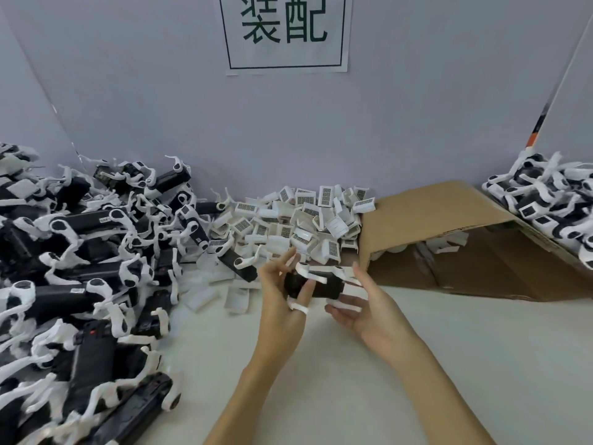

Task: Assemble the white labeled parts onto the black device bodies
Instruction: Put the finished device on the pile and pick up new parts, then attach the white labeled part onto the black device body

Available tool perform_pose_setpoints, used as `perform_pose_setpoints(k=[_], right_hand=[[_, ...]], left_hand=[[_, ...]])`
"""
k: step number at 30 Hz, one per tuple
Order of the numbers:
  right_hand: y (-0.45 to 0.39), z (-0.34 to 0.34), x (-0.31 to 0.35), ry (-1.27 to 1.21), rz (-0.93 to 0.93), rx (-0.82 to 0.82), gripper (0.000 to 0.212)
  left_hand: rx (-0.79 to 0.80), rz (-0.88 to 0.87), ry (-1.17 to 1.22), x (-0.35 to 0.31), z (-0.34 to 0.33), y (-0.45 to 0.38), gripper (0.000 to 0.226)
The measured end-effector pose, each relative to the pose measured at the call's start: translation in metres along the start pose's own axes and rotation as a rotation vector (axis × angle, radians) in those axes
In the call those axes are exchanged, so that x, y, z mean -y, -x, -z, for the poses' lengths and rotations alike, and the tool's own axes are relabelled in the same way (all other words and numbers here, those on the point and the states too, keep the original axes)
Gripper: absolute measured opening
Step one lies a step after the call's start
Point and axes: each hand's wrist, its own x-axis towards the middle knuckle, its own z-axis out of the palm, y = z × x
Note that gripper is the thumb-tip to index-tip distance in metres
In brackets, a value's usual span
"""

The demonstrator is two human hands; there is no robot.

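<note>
A large heap of black device bodies (73,284) wrapped in white strips is seen from the 8 to the 10 o'clock side of the white table (449,364); they are tangled and overlapping, too many to be counted, certainly several dozen. At 12 o'clock, against the grey wall (160,91), a pile of white labeled parts (298,220) is heaped, again too many for an exact count, dozens at least, most showing a dark printed code. One paper sign (285,30) with two large characters is fixed on the wall above that pile.

One black device body (316,285) is held above the table at the centre, between the two hands. By the left hand (282,303) its left end is gripped, thumb and fingers curled round it, with white tape bands seen on a finger. By the right hand (362,306) the right end is supported from beneath, palm up and fingers partly curled under a white piece at that end; whether this piece is pinched cannot be told.

At 2 o'clock one flattened cardboard box (449,239) lies on the table, and on it at 3 o'clock a second, smaller heap of finished units (552,197) is stacked, perhaps a dozen or more.
</note>
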Motion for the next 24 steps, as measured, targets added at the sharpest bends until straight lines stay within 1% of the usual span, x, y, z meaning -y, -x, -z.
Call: perform_pose_setpoints(k=[2,4,6,8,10,11,13,15,16,17,18,20,21,22,23,24], right_hand=[[-0.004,0.0,-0.004,0.014,0.065,-0.015,0.046],[-0.008,0.0,-0.008,0.002,0.15,-0.033,0.042],[-0.008,0.0,-0.008,-0.019,0.211,-0.052,0.039],[-0.009,0.002,-0.006,-0.015,0.251,-0.071,0.04],[-0.01,0.005,-0.004,-0.026,0.28,-0.085,0.04],[-0.01,0.005,-0.003,-0.039,0.291,-0.09,0.038],[-0.011,0.007,-0.002,-0.061,0.298,-0.084,0.034],[-0.01,0.007,-0.001,-0.068,0.291,-0.059,0.033],[-0.011,0.007,-0.002,-0.055,0.291,-0.045,0.034],[-0.011,0.008,-0.002,-0.034,0.293,-0.029,0.035],[-0.012,0.007,-0.003,-0.011,0.294,-0.009,0.034],[-0.012,0.005,-0.006,0.029,0.286,0.019,0.03],[-0.012,0.004,-0.008,0.061,0.283,0.022,0.035],[-0.012,0.003,-0.009,0.108,0.28,0.016,0.048],[-0.011,0.003,-0.011,0.17,0.269,0.001,0.062],[-0.011,0.003,-0.012,0.221,0.259,-0.018,0.069]], left_hand=[[-0.015,0.106,-0.025,0.008,0.007,0.0,0.039],[-0.009,0.224,-0.03,0.01,0.013,-0.002,0.027],[0.04,0.27,-0.069,0.01,0.017,-0.004,0.022],[0.095,0.284,-0.07,0.01,0.02,-0.004,0.035],[0.154,0.313,-0.011,0.007,0.021,-0.004,0.047],[0.17,0.346,0.057,0.007,0.022,-0.005,0.051],[0.132,0.46,0.316,0.01,0.023,-0.008,0.051],[0.068,0.571,0.592,0.008,0.025,-0.013,0.041],[0.045,0.608,0.655,0.005,0.025,-0.014,0.038],[0.031,0.63,0.646,0.004,0.024,-0.014,0.043],[0.03,0.625,0.572,0.002,0.021,-0.012,0.05],[0.03,0.543,0.292,0.001,0.016,-0.007,0.053],[0.016,0.498,0.179,0.002,0.014,-0.003,0.053],[-0.003,0.485,0.136,0.004,0.013,-0.001,0.052],[-0.014,0.489,0.157,0.005,0.012,0.001,0.05],[-0.012,0.489,0.189,0.005,0.013,0.001,0.049]])
